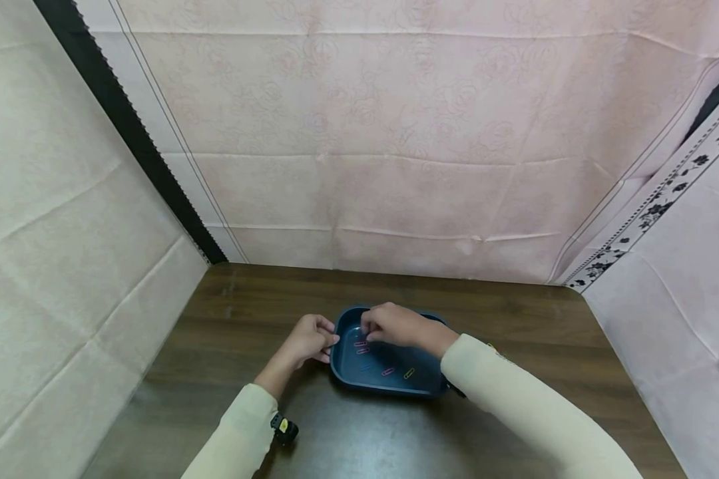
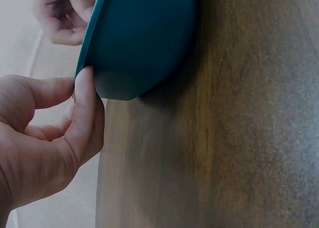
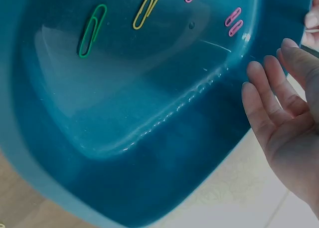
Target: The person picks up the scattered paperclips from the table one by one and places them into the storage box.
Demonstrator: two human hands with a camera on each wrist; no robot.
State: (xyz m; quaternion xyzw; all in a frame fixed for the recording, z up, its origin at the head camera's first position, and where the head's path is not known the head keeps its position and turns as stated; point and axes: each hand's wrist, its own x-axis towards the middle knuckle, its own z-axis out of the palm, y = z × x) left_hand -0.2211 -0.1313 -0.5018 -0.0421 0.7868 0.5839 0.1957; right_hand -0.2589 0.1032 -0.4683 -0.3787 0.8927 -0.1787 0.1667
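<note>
Paperclips point(image 1: 362, 350), two pink, lie at eight o'clock from right hand point(image 1: 403, 325), grip unclear. Left hand point(image 1: 309, 339) pinches tray point(image 1: 389, 356) at nine-o'clock rim.

Between the left sleeve point(image 1: 234, 432) and the right sleeve point(image 1: 539, 399), bare table point(image 1: 359, 446) leaves a wide lane up to the tray point(image 1: 377, 390). Its raised walls ring the paper clips point(image 1: 387, 371), so they are reached from above. The left hand point(image 1: 308, 340) pinches the rim, blocking the left side; the right hand point(image 1: 398, 326) and its sleeve cover the back and right. Beyond the tray, a narrower strip of table ends at the hanging cloth point(image 1: 365, 193).
</note>
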